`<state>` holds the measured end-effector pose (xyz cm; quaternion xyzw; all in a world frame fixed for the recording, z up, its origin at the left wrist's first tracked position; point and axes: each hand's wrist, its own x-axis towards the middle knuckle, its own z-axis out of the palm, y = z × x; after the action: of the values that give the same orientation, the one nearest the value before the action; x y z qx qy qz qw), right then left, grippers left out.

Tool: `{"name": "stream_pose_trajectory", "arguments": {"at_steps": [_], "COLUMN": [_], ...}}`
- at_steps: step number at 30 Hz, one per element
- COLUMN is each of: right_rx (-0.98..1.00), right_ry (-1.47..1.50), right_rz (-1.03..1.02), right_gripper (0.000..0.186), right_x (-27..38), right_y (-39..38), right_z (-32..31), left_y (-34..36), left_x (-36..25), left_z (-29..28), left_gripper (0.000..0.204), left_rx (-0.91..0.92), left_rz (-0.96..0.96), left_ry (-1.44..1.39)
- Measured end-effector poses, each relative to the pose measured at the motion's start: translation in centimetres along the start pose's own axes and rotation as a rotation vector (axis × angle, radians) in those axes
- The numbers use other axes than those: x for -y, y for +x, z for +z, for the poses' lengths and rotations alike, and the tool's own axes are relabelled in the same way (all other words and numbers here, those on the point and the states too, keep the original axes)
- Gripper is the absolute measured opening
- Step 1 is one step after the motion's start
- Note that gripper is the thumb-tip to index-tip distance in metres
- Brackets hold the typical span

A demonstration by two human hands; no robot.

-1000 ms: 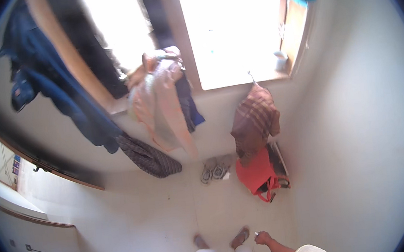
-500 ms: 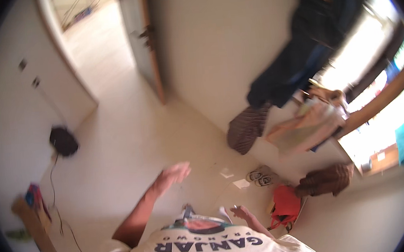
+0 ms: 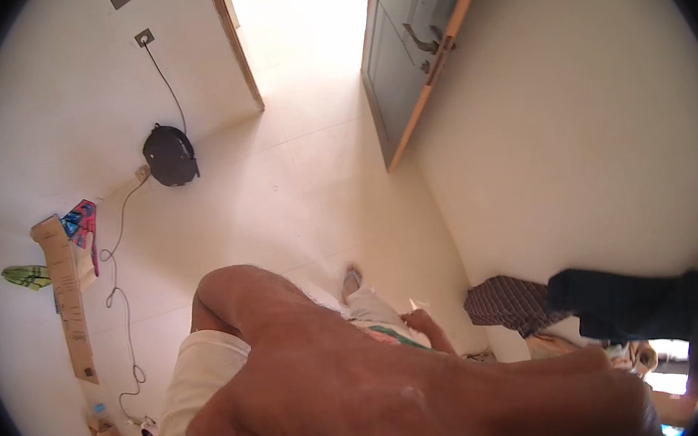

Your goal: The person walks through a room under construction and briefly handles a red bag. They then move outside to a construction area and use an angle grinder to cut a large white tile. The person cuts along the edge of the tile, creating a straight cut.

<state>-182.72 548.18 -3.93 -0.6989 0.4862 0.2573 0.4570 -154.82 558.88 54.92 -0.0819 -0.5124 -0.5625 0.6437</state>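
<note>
My left hand (image 3: 414, 395) is raised very close to the camera and fills the lower middle. The back of it faces me, and its fingertips run off toward the lower right, so what they touch is hidden. Its bent arm comes out of a pale sleeve (image 3: 204, 368). Beyond it, lower down, my right hand (image 3: 423, 328) is partly covered by the left one. A small thin white thing (image 3: 414, 304) sticks up from its closed fingers, too small to name. My foot in a sandal (image 3: 352, 279) shows on the pale tiled floor.
Ahead, a grey door (image 3: 414, 54) stands open beside a bright doorway. A black backpack (image 3: 169, 155) leans by the left wall, near a cable (image 3: 130, 320) trailing over the floor. Cardboard (image 3: 66, 301) lies along the left. Dark clothes (image 3: 638, 301) hang at the right.
The view has turned right to left, so the doorway and backpack now sit farther right. My left hand has come up from above the floor to close before the camera.
</note>
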Motion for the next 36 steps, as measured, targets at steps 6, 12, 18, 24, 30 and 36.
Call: {"name": "stream_pose_trajectory", "arguments": {"at_steps": [6, 12, 18, 24, 30, 36], "right_rx": [-0.09, -0.316, -0.343, -0.314, -0.315, -0.333], "right_ry": [-0.101, -0.209, 0.069, 0.037, 0.23, 0.193], "right_rz": [-0.337, -0.549, -0.441, -0.245, -0.067, -0.078], "right_gripper": [0.036, 0.028, 0.028, 0.028, 0.021, 0.023], "right_x": [14.7, 34.2, 47.5, 53.8, 57.6, 66.3], "right_y": [11.4, 28.0, 35.8, 42.0, 50.2, 63.9], "right_z": [-15.6, -29.9, -39.7, -46.5, -51.8, -61.6], "left_y": [6.4, 10.0, 13.6, 19.7, 24.5, 30.8], "left_x": [-4.7, -11.3, -19.3, -27.2, -32.6, -37.8], "left_z": [-13.2, -26.4, -43.3, -59.3, -75.5, -92.9], "left_gripper": [0.083, 0.083, 0.083, 0.083, 0.083, 0.083], "left_rx": [0.013, -0.006, 0.024, 0.078, 0.083, 0.1], "left_rz": [0.026, 0.052, 0.05, 0.03, 0.005, -0.01], "left_ry": [-0.011, 0.05, -0.009, -0.098, -0.123, -0.123]}}
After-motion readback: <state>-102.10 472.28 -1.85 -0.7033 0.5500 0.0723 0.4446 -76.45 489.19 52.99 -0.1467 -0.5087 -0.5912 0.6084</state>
